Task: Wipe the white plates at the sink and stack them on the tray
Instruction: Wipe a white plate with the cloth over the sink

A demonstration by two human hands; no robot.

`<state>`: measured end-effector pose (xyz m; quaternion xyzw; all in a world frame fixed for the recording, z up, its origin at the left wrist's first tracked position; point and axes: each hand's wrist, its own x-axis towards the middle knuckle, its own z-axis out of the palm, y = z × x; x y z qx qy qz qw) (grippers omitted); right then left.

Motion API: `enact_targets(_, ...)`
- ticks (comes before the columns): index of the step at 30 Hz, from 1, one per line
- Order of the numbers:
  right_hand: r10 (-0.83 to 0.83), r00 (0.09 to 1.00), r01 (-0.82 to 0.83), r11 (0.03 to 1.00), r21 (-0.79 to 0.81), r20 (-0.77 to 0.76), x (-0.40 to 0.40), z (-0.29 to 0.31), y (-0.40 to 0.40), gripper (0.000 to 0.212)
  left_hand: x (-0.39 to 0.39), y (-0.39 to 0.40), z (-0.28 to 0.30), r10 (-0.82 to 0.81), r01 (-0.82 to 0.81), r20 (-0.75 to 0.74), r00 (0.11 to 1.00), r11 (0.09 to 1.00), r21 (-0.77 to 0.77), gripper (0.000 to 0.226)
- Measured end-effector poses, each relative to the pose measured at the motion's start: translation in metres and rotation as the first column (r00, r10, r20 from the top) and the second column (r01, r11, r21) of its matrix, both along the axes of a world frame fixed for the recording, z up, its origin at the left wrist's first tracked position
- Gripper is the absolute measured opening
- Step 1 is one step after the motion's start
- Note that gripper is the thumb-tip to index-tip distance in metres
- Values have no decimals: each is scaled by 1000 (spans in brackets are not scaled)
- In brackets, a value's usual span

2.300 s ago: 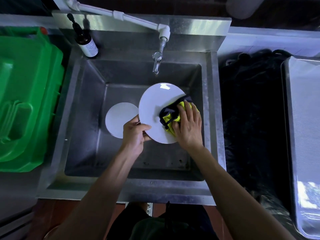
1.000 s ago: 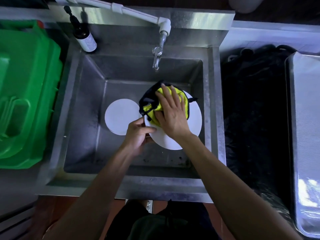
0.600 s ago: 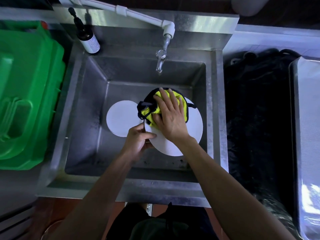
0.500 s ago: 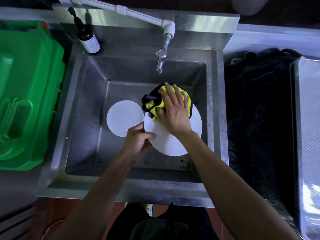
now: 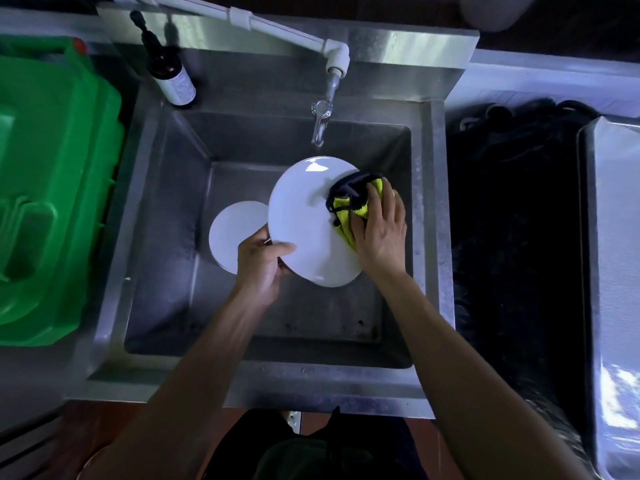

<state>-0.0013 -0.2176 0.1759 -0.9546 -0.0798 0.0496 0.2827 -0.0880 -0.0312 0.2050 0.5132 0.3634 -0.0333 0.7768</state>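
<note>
Over the steel sink (image 5: pixel 431 237) I hold a large white plate (image 5: pixel 304 223), tilted. My left hand (image 5: pixel 261 261) grips its lower left rim, thumb on the face. My right hand (image 5: pixel 379 233) presses a yellow cloth with black edging (image 5: pixel 353 202) against the plate's right side, fingers curled over the cloth. A smaller white plate (image 5: pixel 232 233) lies flat on the sink floor to the left, partly hidden by my left hand and the big plate. A metal tray (image 5: pixel 616 271) sits at the far right.
The tap (image 5: pixel 322 123) hangs just above the plate's top edge. A dark pump bottle (image 5: pixel 171 77) stands at the sink's back left corner. A green plastic container (image 5: pixel 52 188) fills the left counter. A black bag (image 5: pixel 512 237) lies between sink and tray.
The plate has tilted up and shifted left. My right hand with the cloth has slid from the plate's top middle to its right side. The left hand keeps its grip.
</note>
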Motion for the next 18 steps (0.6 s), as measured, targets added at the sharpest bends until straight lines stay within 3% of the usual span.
enact_targets(8,-69,997,69,998,-14,-29,-58,-13,24,61,8,-16,0,112,-115,-44,993,991,-75,37)
enact_targets(18,-154,988,156,976,151,-26,-97,-17,51,60,7,-17,-3,174,-177,-31,984,974,-144,42)
